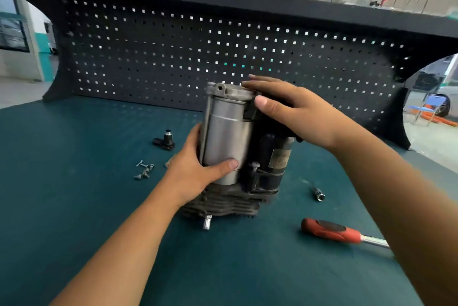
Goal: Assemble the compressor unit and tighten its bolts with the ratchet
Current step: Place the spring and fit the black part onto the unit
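- Head view: compressor unit [233, 147] stands upright on the green bench mat [74, 206], finned black base down, silver cylinder beside the dark motor.
- Left hand [198, 169] wraps the silver cylinder low down, thumb across its front.
- Right hand [287, 107] lies spread over the top cap, pressing rather than gripping.
- Loose bolts [143, 169] lie left of the unit; ratchet [339, 232] and socket [318, 194] lie to its right, untouched.
- Judgement: seat the cap squarely and line up its holes before starting any bolt by hand, then ratchet evenly.
- Small black fitting [165, 141] waits apart, left.
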{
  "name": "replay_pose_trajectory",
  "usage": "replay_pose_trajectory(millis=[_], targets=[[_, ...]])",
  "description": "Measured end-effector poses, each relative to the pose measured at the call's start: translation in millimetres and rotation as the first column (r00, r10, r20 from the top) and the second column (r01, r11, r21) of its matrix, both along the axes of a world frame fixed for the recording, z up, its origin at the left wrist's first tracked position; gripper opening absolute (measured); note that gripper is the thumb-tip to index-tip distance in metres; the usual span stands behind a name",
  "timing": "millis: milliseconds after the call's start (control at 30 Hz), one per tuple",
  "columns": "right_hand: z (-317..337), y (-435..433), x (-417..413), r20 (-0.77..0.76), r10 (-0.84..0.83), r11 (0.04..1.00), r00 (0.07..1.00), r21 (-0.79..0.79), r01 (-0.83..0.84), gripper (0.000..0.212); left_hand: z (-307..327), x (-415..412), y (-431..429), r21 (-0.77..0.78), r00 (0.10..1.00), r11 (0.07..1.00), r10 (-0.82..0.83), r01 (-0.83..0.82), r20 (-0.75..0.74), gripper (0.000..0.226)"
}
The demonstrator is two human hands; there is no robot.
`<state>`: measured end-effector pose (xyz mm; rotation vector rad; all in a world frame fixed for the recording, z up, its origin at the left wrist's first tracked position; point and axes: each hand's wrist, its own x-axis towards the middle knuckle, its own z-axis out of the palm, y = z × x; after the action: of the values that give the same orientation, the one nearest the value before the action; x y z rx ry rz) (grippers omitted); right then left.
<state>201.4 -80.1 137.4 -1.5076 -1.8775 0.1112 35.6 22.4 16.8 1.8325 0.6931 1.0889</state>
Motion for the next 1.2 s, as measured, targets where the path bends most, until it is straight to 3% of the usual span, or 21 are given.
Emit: replay_pose_trajectory(millis=[100,200,267,400,500,567,667,767,900,1200], targets=[[-2,-1,1,-0.06,0.043,0.998,0.997,0.057,-0.04,0.046,2,-2,0,-0.066,0.996,0.995,-0.074,0.077,0.046,0.072],[-4,-5,2,-0.2,0.108,0.986,0.974,0.148,-0.079,0.033,3,-3,1,-0.088,0.996,0.993,-0.08,0.084,0.048,0.071],[-1,-9,3,-0.199,0.107,0.972,0.974,0.226,-0.061,0.032,2,-3,2,-0.083,0.996,0.993,-0.078,0.082,0.053,0.069],[-2,-27,7,-0.048,-0.016,0.892,0.999,0.45,0.036,0.019,1,-4,1,-0.085,0.993,0.992,-0.093,0.098,0.069,0.076],[-10,-41,6,0.231,-0.208,0.819,0.95,0.573,0.04,0.007,1,-4,1,-0.096,0.992,0.99,-0.099,0.106,0.075,0.073],[-20,-45,0,0.397,-0.281,0.83,0.874,0.558,0.013,0.011,1,-4,0,-0.093,0.993,0.99,-0.1,0.106,0.07,0.075],[-41,-46,-9,0.521,-0.278,0.887,0.807,0.462,0.007,0.011,3,-4,-1,-0.085,0.99,0.989,-0.116,0.122,0.076,0.074],[-51,-42,-14,0.53,-0.282,0.952,0.799,0.255,0.167,0.016,2,-4,-1,-0.074,0.991,0.991,-0.107,0.113,0.077,0.078],[-55,-32,-17,0.532,-0.239,0.97,0.812,0.102,0.219,0.03,1,-3,1,-0.058,0.995,0.994,-0.086,0.089,0.053,0.081],[-49,-27,-17,0.621,-0.208,0.975,0.755,0.07,0.211,0.029,0,-2,3,-0.048,0.997,0.996,-0.07,0.071,0.035,0.084]])
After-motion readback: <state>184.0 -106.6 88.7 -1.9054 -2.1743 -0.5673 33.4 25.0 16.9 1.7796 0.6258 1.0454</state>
